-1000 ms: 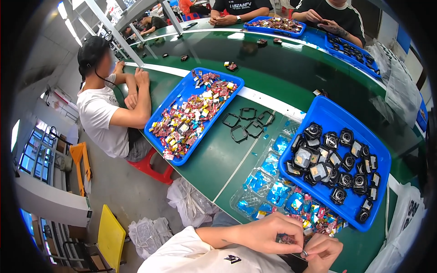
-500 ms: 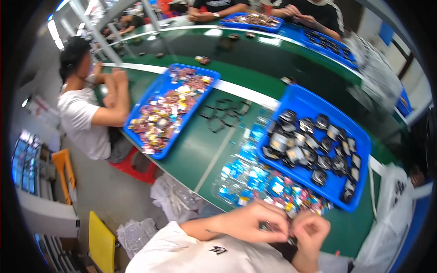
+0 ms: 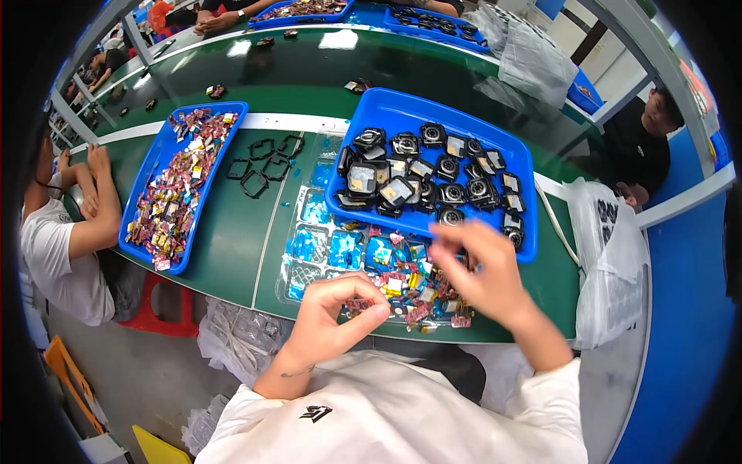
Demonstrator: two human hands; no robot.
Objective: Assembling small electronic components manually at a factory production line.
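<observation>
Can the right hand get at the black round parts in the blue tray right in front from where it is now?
Probably yes. The right hand is raised open just short of the blue tray, almost at its near rim, and the black round parts lie uncovered in it. Nothing stands between; the left hand is off to the side.

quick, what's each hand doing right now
left hand: fingers pinched shut, what it holds cannot be told
right hand: open, blurred, holds nothing visible, above small packets
</observation>
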